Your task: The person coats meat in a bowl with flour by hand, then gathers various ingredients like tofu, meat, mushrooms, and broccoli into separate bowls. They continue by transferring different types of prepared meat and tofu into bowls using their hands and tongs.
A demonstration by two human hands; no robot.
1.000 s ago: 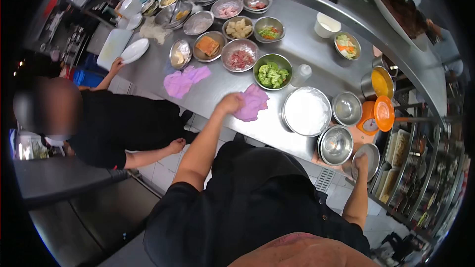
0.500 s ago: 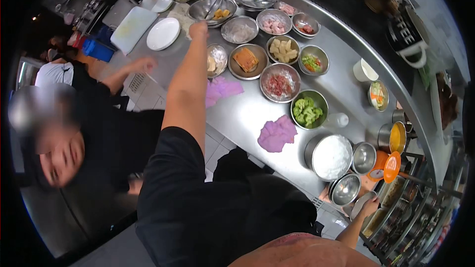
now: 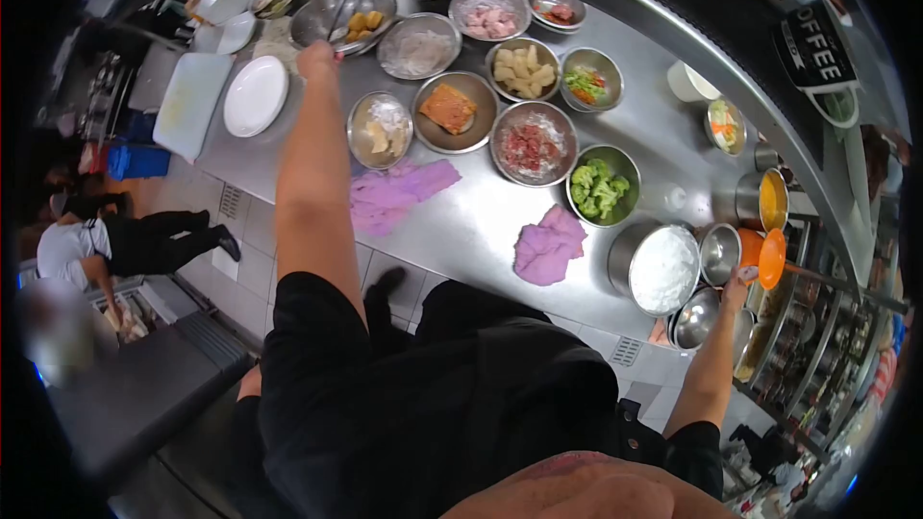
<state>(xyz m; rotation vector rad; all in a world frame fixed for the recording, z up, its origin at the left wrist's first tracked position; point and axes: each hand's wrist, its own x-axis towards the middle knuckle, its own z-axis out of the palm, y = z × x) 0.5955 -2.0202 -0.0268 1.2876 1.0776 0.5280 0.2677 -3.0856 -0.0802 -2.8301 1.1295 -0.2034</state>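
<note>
My left hand (image 3: 320, 58) is closed at the near rim of a wide metal bowl (image 3: 317, 19) at the far left end of the counter. Yellow-orange chunks (image 3: 361, 24) and a long-handled utensil (image 3: 347, 7) lie in that bowl. At the right end, my right hand (image 3: 735, 290) looks closed beside an orange container with a round orange lid (image 3: 771, 259). What its fingers hold, if anything, is too small to make out. Near it stand a small metal bowl (image 3: 719, 255), a large pot of white powder (image 3: 665, 271) and stacked metal bowls (image 3: 694, 319).
Across the steel counter stand bowls of broccoli (image 3: 598, 189), floured red meat (image 3: 535, 144), an orange-coloured slab (image 3: 448, 110) and pale chunks (image 3: 525, 72). Purple cloths (image 3: 550, 245) lie along the front edge. A white plate (image 3: 256, 96) and cutting board (image 3: 191, 106) are at left; a person (image 3: 91, 245) is beyond.
My right hand has moved from a metal bowl's rim up to the orange container. My left hand stays at the wide bowl. The view has shifted, and the co-worker at left has moved away.
</note>
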